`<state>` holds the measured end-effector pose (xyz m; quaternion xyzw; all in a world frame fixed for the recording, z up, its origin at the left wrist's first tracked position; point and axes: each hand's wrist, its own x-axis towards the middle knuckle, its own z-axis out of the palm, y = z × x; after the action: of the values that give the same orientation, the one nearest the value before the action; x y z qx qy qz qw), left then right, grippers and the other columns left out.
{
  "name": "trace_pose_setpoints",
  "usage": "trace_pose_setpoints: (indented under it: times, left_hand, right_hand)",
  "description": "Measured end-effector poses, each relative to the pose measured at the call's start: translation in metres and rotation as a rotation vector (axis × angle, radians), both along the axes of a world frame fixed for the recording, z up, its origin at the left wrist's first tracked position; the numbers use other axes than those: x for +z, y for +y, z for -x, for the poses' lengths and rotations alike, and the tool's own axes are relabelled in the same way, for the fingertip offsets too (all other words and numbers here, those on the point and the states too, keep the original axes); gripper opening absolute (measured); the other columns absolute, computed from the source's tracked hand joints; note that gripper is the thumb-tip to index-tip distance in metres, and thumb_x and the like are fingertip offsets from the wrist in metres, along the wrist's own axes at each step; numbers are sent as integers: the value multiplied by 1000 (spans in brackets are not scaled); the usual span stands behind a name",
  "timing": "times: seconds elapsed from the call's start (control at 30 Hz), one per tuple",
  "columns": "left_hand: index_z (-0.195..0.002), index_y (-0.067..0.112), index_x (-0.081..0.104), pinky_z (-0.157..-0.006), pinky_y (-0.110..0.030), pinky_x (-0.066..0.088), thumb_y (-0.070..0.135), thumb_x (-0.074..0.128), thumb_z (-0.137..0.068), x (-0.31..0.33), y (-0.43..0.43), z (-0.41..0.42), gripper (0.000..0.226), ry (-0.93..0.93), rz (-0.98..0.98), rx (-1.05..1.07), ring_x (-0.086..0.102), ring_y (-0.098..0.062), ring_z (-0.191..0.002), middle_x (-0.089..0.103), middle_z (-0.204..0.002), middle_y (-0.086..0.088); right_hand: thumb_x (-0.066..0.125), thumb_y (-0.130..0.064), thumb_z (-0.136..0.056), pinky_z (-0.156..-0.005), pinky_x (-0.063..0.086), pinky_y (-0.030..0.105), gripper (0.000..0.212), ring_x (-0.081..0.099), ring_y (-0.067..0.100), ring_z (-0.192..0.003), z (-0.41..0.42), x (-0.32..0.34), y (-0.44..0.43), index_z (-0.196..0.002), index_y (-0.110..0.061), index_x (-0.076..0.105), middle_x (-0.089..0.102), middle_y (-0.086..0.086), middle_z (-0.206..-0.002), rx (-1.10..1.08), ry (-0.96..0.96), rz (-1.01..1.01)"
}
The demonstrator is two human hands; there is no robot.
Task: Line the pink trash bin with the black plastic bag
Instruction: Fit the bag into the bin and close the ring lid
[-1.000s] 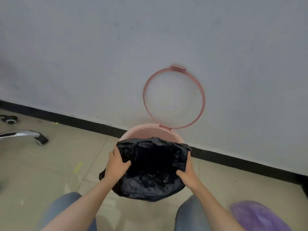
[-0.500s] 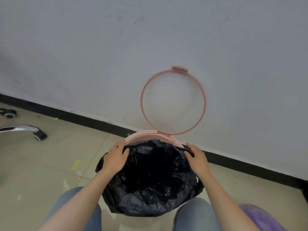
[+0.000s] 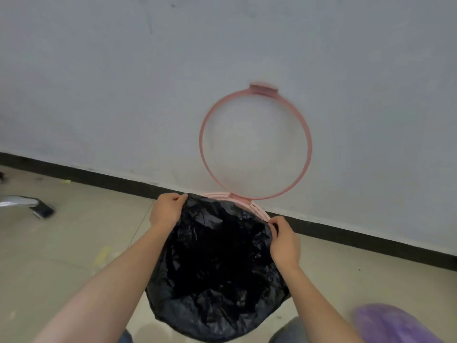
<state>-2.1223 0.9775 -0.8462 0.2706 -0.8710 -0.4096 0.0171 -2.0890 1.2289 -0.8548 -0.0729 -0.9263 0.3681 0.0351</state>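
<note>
The black plastic bag lies open inside the pink trash bin and is folded over its near and side rim, so only a pink arc of rim shows at the back right. The bin's pink ring lid stands flipped up against the wall. My left hand pinches the bag's edge at the back left of the rim. My right hand grips the bag's edge at the right side of the rim.
The bin stands on beige floor tiles against a grey wall with a black baseboard. A chair leg with a castor lies at the left. A purple object sits at the bottom right. My knees frame the bin.
Both hands have moved the bag's edge outward and back along the rim; the bag now covers more of the bin and hangs lower over its front.
</note>
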Motion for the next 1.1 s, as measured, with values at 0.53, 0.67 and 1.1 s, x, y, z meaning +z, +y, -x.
trace_pose_setpoints:
  times: [0.53,0.67,1.1]
  left_hand:
    - [-43,11,36,-59,-33,30,28,65,-86,-9,-4,19,54,-180,-246,109,32,-20,-48,30,-48,-6]
    - [-44,9,35,-57,-32,31,32,73,-77,-15,-6,17,55,-167,-273,151,44,-27,-54,40,-50,-8]
    - [-142,13,29,-111,-43,26,43,36,-93,12,41,-22,58,-39,536,-680,26,-29,-138,28,-152,-11]
  right_hand:
    - [33,-18,-97,-67,37,36,16,48,25,-74,32,6,-7,-88,-10,43,52,6,-79,-170,-292,171]
    - [39,2,-92,-71,43,36,24,51,26,-80,46,4,-4,-74,-9,50,58,18,-98,-297,-402,489]
    - [30,-47,-92,-105,34,44,53,35,34,-131,9,28,3,-138,-20,31,34,13,-147,434,-101,-452]
